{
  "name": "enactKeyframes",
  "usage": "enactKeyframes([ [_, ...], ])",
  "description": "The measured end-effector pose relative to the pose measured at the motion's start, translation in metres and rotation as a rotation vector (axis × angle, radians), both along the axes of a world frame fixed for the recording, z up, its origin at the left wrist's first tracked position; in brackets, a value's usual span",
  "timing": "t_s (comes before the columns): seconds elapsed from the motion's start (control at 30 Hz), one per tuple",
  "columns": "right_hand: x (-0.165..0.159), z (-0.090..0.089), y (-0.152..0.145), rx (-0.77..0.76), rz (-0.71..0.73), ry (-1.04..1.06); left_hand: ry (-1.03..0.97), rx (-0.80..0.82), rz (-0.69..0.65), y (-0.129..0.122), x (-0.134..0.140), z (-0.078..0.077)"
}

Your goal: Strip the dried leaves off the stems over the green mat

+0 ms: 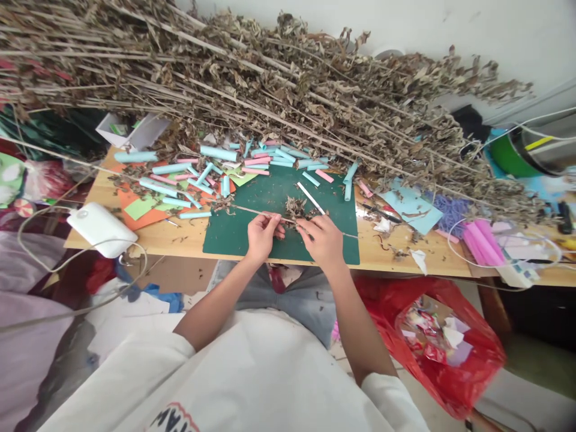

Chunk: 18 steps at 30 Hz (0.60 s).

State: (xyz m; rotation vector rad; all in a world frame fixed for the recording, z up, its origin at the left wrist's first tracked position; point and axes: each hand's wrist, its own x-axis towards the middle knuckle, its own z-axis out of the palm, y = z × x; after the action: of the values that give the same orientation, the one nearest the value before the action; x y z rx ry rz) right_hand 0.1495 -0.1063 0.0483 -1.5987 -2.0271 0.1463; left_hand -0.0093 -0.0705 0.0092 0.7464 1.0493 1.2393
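Note:
A thin dried plant stem runs across a dark green cutting mat. My left hand pinches it near the middle. Close by on the right, my right hand has its fingers closed around the same stem, which sticks out past it. Between the hands, just beyond the fingers, sits a clump of crumpled dry leaves. A slim white stick lies slanted on the mat, its near end beside my right hand. Rolled blue paper tubes and pink ones lie scattered along the mat's far edge.
A large pile of dried stalks spans the back of the table. At left lies a white power bank with a cable. Blue paper and a pink roll are at right. A red plastic bag of scraps hangs below.

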Motion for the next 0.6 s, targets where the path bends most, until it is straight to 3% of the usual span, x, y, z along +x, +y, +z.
enactKeyframes([
  [0.2,-0.001,0.002,0.002,0.003,-0.152,0.475,-0.027,-0.008,0.024,-0.001,0.001,0.002],
  [0.33,0.000,0.010,0.010,-0.016,-0.237,0.648,-0.032,0.007,0.025,-0.001,0.000,0.000],
  [0.43,0.005,0.012,0.021,-0.047,-0.220,0.654,-0.034,0.021,0.016,-0.001,0.000,-0.003],
  [0.6,0.020,0.009,0.028,-0.114,-0.137,0.414,-0.034,0.028,0.013,-0.001,0.000,-0.005],
])
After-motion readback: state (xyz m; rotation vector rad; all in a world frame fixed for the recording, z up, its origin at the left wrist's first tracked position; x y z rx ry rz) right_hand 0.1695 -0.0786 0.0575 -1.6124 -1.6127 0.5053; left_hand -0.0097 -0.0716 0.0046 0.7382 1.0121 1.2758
